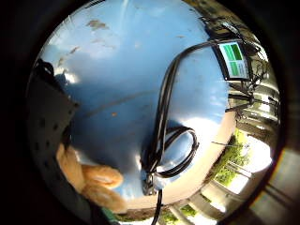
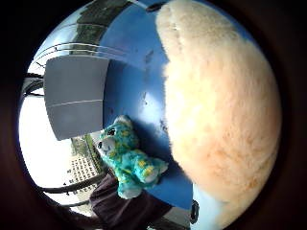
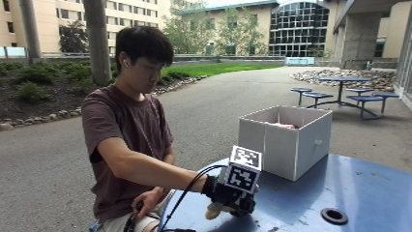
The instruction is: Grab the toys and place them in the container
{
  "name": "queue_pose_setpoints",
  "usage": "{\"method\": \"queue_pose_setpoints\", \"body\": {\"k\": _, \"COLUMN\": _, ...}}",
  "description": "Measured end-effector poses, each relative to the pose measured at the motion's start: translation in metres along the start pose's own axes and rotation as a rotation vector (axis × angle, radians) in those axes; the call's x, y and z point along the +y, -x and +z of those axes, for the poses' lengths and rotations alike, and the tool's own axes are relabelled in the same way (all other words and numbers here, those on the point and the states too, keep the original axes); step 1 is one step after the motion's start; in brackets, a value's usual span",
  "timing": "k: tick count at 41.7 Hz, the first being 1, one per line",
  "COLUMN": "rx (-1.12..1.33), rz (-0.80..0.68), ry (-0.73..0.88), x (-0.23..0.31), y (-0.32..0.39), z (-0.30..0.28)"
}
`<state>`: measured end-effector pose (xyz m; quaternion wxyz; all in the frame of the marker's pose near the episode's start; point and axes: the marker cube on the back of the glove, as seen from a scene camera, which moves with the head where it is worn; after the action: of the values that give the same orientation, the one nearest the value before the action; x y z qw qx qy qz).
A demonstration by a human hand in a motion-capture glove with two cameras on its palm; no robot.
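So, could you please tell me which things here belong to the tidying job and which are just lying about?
Job: tan plush toy, under the gloved right hand; teal teddy bear; white container, something pink inside.

Lying about: blue table; picnic tables behind.

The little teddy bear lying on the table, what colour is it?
Turquoise with yellow spots and a white muzzle; the teddy bear shows best in the thumb side palm view.

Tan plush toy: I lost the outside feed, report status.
Gloved right hand grips tan plush toy at blue table. White open box beyond, something pink inside. Teal bear plush lies on table. Path clear.
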<state>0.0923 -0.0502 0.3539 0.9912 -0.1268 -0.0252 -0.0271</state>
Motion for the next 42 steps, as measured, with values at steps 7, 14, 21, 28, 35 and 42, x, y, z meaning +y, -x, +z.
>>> {"method": "queue_pose_setpoints", "body": {"k": 7, "rx": 0.02, "rz": -0.041, "ry": 0.016, "x": 0.006, "y": 0.034, "z": -0.072}}
{"method": "queue_pose_setpoints", "body": {"k": 14, "rx": 0.107, "rz": -0.08, "ry": -0.062, "x": 0.022, "y": 0.092, "z": -0.188}}
{"method": "queue_pose_setpoints", "body": {"k": 21, "rx": 0.217, "rz": -0.068, "ry": -0.194, "x": 0.038, "y": 0.181, "z": -0.29}}
{"method": "queue_pose_setpoints", "body": {"k": 28, "rx": 0.217, "rz": -0.118, "ry": -0.275, "x": 0.04, "y": 0.278, "z": -0.342}}
{"method": "queue_pose_setpoints", "body": {"k": 35, "rx": 0.273, "rz": -0.265, "ry": -0.314, "x": 0.016, "y": 0.369, "z": -0.345}}
{"method": "queue_pose_setpoints", "body": {"k": 42, "rx": 0.367, "rz": -0.32, "ry": -0.338, "x": -0.028, "y": 0.38, "z": -0.318}}
